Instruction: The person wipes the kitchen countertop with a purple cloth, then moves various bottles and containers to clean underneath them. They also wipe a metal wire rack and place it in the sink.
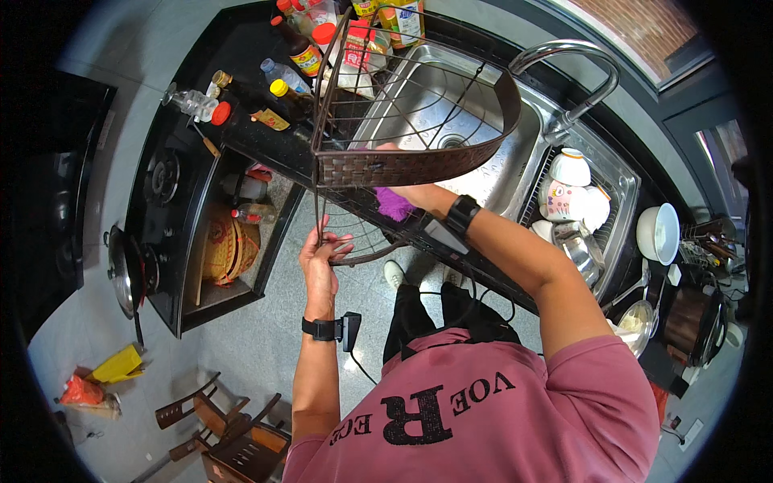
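A two-tier corner rack [410,168] of dark wire, with a woven brown band around its upper shelf, is held up in front of the sink. My left hand [325,256] grips its upright wires and the rim beside its lower wire shelf. Behind the woven band, my right hand [416,194] holds a fuzzy purple cloth [394,204] between the two shelves. The band hides part of that hand, and some fingers show through the upper wires. Below and beyond the rack lies the stainless steel sink [519,175], with its drain visible through the wires.
A chrome faucet [583,108] arches over the sink. Stacked bowls [567,199] sit on the drainer at right. Sauce bottles [296,45] and jars crowd the counter at upper left. An open drawer [241,296] juts out at left. Wooden chairs [241,444] stand behind me.
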A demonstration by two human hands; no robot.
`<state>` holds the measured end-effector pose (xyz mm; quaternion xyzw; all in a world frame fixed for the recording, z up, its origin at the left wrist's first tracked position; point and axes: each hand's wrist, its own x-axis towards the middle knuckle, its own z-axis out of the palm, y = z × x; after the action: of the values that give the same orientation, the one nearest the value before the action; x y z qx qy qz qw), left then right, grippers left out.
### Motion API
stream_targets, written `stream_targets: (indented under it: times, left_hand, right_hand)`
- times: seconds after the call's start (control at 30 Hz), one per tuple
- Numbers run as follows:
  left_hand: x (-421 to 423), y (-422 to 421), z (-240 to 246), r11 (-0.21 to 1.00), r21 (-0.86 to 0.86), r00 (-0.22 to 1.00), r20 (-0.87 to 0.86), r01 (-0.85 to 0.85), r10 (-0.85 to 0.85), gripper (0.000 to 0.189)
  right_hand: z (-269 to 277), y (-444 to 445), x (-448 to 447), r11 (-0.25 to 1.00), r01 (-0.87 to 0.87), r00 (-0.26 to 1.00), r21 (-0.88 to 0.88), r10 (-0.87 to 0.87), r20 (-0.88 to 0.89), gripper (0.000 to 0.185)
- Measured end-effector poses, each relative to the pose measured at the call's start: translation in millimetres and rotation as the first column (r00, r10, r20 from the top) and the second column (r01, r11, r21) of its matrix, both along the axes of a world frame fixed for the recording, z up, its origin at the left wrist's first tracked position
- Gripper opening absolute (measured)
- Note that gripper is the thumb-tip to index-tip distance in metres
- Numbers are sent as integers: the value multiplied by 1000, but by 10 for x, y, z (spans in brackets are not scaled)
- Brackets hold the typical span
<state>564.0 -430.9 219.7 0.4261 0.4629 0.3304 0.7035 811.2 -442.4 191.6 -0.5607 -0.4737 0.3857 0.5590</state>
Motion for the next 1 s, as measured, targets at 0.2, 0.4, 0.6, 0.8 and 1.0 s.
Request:
stream_targets:
  times: [0.2, 0.4, 0.6, 0.8, 1.0]
  left_hand:
    - [119, -97, 61, 999, 5, 999, -10, 46, -46, 58]
    - [139, -155, 7, 1000, 15, 1000, -26, 1, 0, 57]
    - [115, -157, 1, 999, 40, 999, -37, 14, -12, 51]
    - [178, -75, 70, 996, 73, 997, -53, 52, -48, 49]
    - [236, -94, 123, 993, 106, 996, -79, 54, -46, 50]
  right_hand:
    - [-8, 258, -329, 988, -4, 766, -155, 103, 635, 27]
    - [-93, 393, -333, 919, -84, 721, -385, 323, 613, 32]
    - [-254, 329, -368, 923, -133, 636, -361, 359, 683, 40]
    - [-209, 370, -406, 983, -43, 638, -176, 163, 752, 28]
    - [-111, 608, -346, 879, -25, 740, -476, 336, 583, 35]
